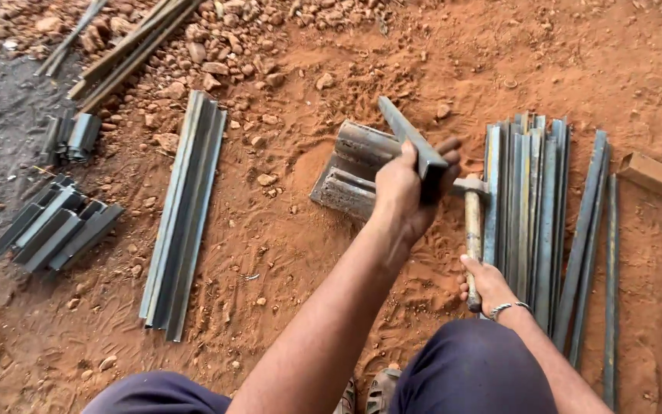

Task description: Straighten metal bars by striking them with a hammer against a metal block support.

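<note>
My left hand [406,190] grips a short grey steel angle piece [411,138], held slanted over a rusty metal block [350,172] that lies on the red soil. My right hand [488,282], with a metal bracelet at the wrist, holds the wooden handle of a hammer [473,230]. The hammer's head sits just right of my left hand, near the end of the angle piece.
A stack of long steel angle bars [530,207] lies at the right, beside my right hand. Another bundle of long bars [185,207] lies at the left, with short cut pieces [55,226] further left. Stones and rods lie at the top. My knees are at the bottom.
</note>
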